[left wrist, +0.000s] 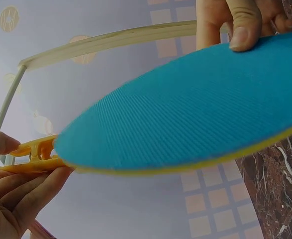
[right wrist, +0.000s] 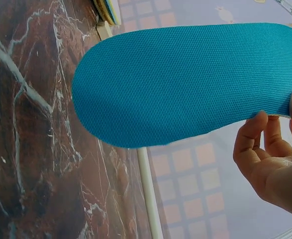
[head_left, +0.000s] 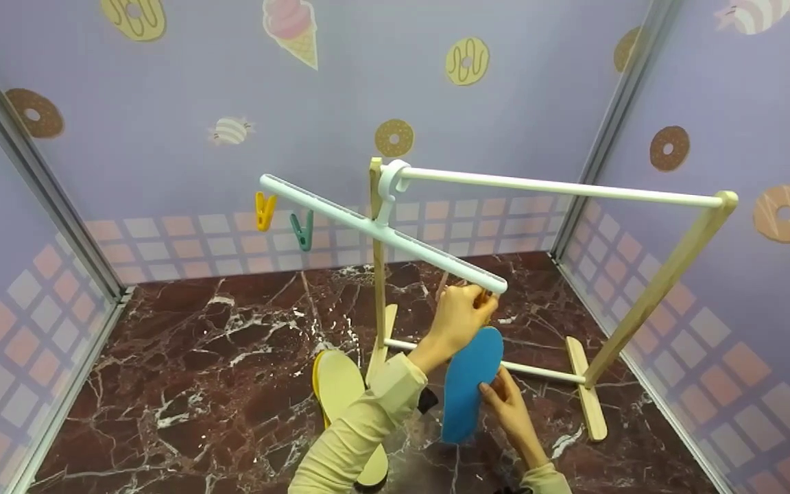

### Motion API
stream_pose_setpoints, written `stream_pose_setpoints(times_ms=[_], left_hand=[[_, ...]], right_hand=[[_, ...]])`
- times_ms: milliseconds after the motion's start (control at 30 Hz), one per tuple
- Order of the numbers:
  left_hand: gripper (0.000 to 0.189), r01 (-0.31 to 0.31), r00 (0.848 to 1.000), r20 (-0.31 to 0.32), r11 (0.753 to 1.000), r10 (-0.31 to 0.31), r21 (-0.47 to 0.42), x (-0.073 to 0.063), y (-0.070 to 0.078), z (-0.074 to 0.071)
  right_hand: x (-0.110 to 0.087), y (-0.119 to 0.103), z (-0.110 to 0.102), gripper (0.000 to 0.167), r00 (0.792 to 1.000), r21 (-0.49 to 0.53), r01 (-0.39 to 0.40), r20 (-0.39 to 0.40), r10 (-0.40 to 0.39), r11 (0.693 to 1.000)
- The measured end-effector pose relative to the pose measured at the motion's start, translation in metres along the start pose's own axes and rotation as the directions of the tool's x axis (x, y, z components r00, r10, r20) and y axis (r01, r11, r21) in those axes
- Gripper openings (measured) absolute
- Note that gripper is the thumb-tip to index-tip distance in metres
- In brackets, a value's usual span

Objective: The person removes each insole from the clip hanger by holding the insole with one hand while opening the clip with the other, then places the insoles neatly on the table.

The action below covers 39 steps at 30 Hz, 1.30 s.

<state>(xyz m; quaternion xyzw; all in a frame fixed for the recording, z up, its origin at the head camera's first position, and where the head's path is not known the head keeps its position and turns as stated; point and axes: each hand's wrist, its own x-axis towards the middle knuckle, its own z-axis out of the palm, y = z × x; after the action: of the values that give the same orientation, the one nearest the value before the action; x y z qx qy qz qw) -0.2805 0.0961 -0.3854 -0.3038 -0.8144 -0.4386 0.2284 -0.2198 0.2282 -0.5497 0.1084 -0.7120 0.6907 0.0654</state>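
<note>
At the right end of a white hanger, my left hand pinches a yellow clothespin between thumb and fingers. My right hand holds a blue insole by its side edge, thumb on the blue face. The insole, ribbed and yellow-rimmed in the left wrist view, tilts upward with its upper end right at the clothespin's jaws. In the right wrist view its other rounded end hangs above the floor. Another yellow clip and a green clip hang from the hanger's left half.
The hanger hooks over the top bar of a wooden rack, near its left post. Pale insoles lie on the dark marble surface, partly behind my left sleeve. Patterned walls enclose the back and sides.
</note>
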Motion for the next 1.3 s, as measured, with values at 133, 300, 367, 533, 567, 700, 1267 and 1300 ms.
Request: stream_pose_setpoints(times_ms=[133,300,367,533,567,700,1267,1300], left_hand=[[0.024,-0.019,1.0,-0.017,1.0,0.019,0.024,0.0,0.0,0.0],[0.026,0.004,1.0,-0.009,0.999,-0.004,0.05,0.0,-0.001,0.002],[0.026,0.016,1.0,-0.01,0.997,-0.015,0.082,-0.001,0.0,0.003],[0.026,0.029,0.999,-0.027,0.993,-0.026,0.11,-0.002,0.001,0.005],[0.026,0.032,0.999,-0.028,0.995,-0.029,0.1,-0.001,0.001,0.006],[0.026,0.057,0.998,-0.037,0.995,-0.054,0.088,-0.001,0.001,0.008],[0.022,0.102,0.995,-0.007,0.992,-0.101,0.077,-0.002,-0.004,0.009],[0.022,0.101,0.995,-0.009,0.992,-0.1,0.072,-0.003,-0.004,0.008]], right_hand=[[-0.002,0.0,-0.002,0.05,1.0,-0.007,-0.006,-0.027,0.005,1.0],[-0.003,0.001,-0.006,0.039,0.999,-0.03,0.015,-0.052,-0.017,0.999],[-0.004,0.002,-0.008,0.037,0.998,-0.029,0.021,-0.054,-0.023,0.999],[-0.005,0.002,-0.011,0.037,0.998,-0.02,0.034,-0.048,-0.035,0.999],[-0.005,0.001,-0.012,0.037,0.998,-0.023,0.036,-0.048,-0.037,0.999],[-0.007,-0.001,-0.013,0.035,0.997,-0.049,0.017,-0.077,-0.021,0.999],[-0.008,-0.003,-0.013,0.034,0.988,-0.07,-0.037,-0.149,0.026,0.997],[-0.008,-0.003,-0.013,0.033,0.988,-0.07,-0.044,-0.153,0.033,0.997]])
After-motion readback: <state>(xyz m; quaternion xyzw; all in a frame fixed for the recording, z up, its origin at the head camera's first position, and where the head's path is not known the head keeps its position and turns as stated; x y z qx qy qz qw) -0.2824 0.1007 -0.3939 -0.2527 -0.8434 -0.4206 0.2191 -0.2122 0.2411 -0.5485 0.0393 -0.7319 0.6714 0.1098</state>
